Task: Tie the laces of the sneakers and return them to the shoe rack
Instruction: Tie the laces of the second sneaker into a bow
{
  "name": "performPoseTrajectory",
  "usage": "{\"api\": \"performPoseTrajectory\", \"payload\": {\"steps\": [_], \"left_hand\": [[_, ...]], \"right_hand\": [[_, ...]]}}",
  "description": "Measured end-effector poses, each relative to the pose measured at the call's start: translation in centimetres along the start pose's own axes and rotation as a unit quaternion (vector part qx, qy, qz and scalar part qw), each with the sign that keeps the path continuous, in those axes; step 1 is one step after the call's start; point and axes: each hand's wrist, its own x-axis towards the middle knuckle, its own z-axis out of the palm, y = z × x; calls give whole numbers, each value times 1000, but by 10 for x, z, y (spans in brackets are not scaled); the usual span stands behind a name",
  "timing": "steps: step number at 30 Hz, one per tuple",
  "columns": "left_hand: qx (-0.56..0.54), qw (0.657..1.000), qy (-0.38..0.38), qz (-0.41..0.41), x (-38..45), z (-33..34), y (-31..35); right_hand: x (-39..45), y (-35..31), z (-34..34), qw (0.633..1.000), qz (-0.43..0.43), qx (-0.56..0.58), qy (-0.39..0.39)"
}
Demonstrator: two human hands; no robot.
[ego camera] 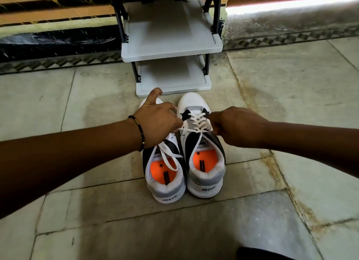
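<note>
My left hand (159, 121) and right hand (236, 126) each pinch one end of the flat white lace (191, 130), stretched taut across the right sneaker (204, 149). Left sneaker (165, 174) touches it at frame centre on stone tiles (272, 84); grey plastic shoe rack (172, 43) just above.

floor (272, 96): bare tile left, right and behind the sneakers | shoe rack (172, 47): both visible grey shelves bare, open at front | obstacles: left sneaker (165, 174) and right sneaker (204, 158) side by side, toes just before the rack's bottom shelf; dark corner posts flank the shelves
</note>
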Motion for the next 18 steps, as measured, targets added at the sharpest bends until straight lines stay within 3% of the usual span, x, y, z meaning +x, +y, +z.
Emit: {"api": "performPoseTrajectory", "payload": {"steps": [2, 3, 6, 9, 13, 16, 17, 18], "left_hand": [[-15, 996, 82, 41, -3, 8, -1], [-47, 990, 126, 45, -4, 12, -2], [-281, 948, 149, -13, -5, 13, 8], [-548, 819, 115, -128, 2, 5, 28], [-692, 673, 108, -238, 16, -1, 36], [-804, 522, 94, -268, 22, -5, 38], [-818, 502, 95, -265, 21, -5, 39], [-818, 506, 96, -255, 20, -5, 40]], "right_hand": [[-1, 2, -2, 996, 6, 53, -71], [-3, 3, -4, 985, 13, 137, -106], [-7, -3, -12, 894, 41, 432, -112], [0, -8, -12, 829, 76, 554, -23], [7, -22, -5, 710, 143, 689, 25], [4, -32, 1, 670, 155, 719, 97], [4, -34, 2, 664, 156, 723, 113], [3, -35, 2, 656, 160, 727, 122]]}}
